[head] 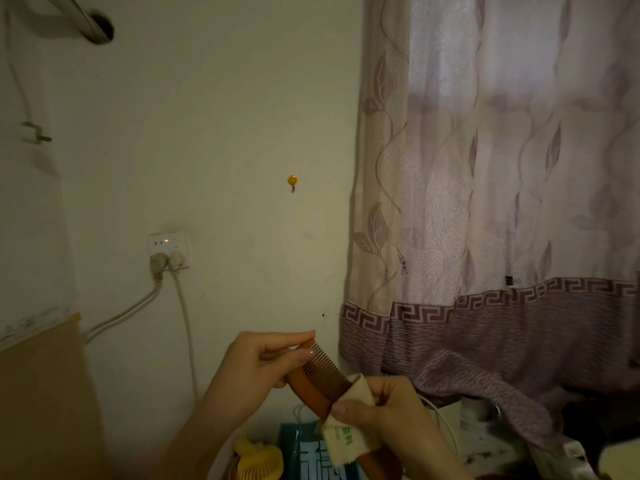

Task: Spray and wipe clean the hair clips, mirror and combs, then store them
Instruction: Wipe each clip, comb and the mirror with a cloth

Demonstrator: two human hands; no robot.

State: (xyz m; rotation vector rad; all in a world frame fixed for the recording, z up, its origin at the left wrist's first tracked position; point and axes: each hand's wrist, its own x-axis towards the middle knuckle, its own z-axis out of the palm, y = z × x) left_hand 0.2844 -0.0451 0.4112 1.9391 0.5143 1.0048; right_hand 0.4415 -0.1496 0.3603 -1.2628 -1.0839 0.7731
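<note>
Wall socket [169, 250] far up-left of comb, two plugs in. Our left hand [258, 362] pinches brown wooden comb [320, 372] at upper end, fingers curled round spine. Comb held mid-air, slanting down-right, teeth facing up-right. Our right hand [384, 407] grips pale cloth [349, 434] wrapped round comb's lower end. Curtain [495, 202] hangs right of comb.
</note>
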